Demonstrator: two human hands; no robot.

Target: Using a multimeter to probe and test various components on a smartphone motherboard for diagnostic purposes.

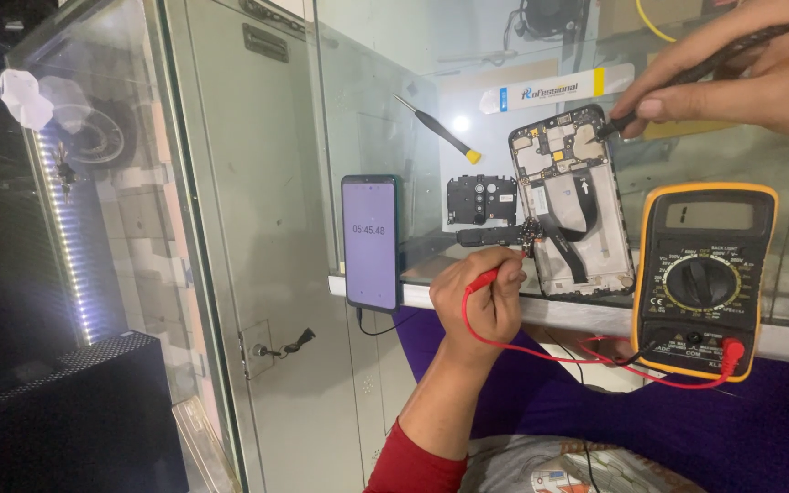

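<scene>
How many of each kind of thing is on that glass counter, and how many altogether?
Phones: 2, an opened phone and a lit phone
Multimeter: 1
Probes: 2, red probe, black probe
Screwdriver: 1
Loose black cover plate: 1
Pry tool: 1
Total: 8

My left hand (481, 297) sits at the near edge of the glass counter (595, 315), holding a probe (495, 272) whose tip touches the opened phone (573, 205) just beyond it. My right hand (741, 78) is farther back and to the right, its probe (609, 128) on the phone's far end. The multimeter (703, 278) stands right of my left hand, below my right. A lit phone (372, 242) leans left of my left hand; a cover plate (480, 199) and screwdriver (437, 130) lie beyond it.
</scene>
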